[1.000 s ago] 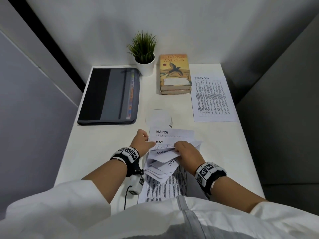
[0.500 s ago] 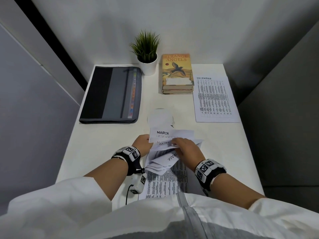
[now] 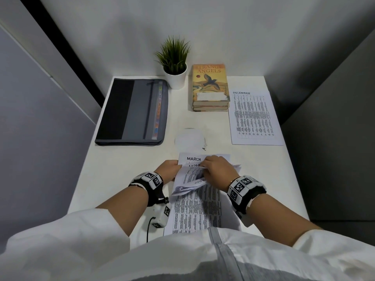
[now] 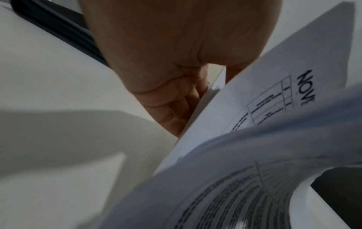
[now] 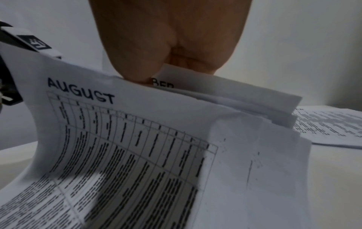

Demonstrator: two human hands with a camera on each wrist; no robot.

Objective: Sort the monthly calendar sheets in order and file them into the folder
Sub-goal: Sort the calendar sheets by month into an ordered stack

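Observation:
A stack of white calendar sheets (image 3: pixel 194 207) lies near the front of the white table, its far ends curled back toward me. My left hand (image 3: pixel 169 167) grips the stack's left edge, fingers curled under the sheets (image 4: pixel 254 117). My right hand (image 3: pixel 218 169) pinches the folded-back upper sheets (image 5: pixel 176 108). A sheet headed MARCH (image 3: pixel 193 158) shows at the far end, with one starting NOV (image 4: pixel 305 88) in front of it. In the right wrist view the AUGUST sheet (image 5: pixel 82 91) bends under my thumb. The DECEMBER sheet (image 3: pixel 254 116) lies apart at the right. The dark grey folder (image 3: pixel 132 111) lies closed at the back left.
A potted green plant (image 3: pixel 175 63) stands at the back centre beside a stack of books (image 3: pixel 210 87). A faint round white object (image 3: pixel 189 139) lies between the folder and the sheets. Grey partition walls close in on both sides of the table (image 3: pixel 113 169).
My right hand has flipped further sheets back; the MAY sheet that showed below MARCH is covered and a NOV heading now shows. Both hands moved slightly away from me.

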